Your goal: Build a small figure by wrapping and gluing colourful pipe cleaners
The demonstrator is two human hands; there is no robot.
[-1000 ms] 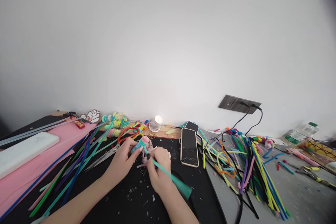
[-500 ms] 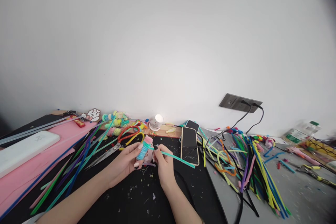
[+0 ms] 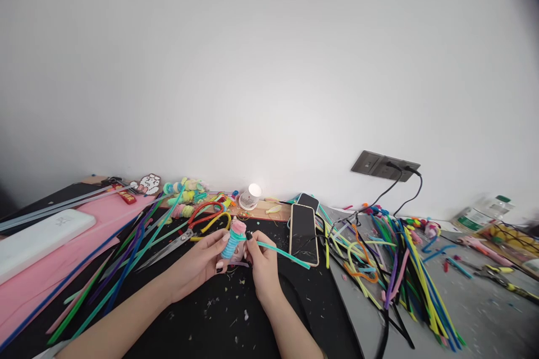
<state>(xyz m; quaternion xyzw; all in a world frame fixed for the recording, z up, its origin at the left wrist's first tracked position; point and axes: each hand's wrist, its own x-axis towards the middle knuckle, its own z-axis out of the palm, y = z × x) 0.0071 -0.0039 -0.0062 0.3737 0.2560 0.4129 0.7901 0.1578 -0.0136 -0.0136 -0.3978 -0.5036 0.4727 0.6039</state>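
Both hands meet over the desk (image 3: 261, 325): the left hand (image 3: 201, 262) cups a small fuzzy coil (image 3: 234, 238) of pink and blue, and the right hand (image 3: 261, 263) pinches a teal pipe cleaner (image 3: 283, 253) where it joins the coil. Both look light, soft and easily bent, so a hold close to the coil seems best. Scissors (image 3: 177, 243) lie left, two phones (image 3: 303, 226) right, loose pipe cleaners (image 3: 404, 269) beyond, against a white wall (image 3: 269, 67).
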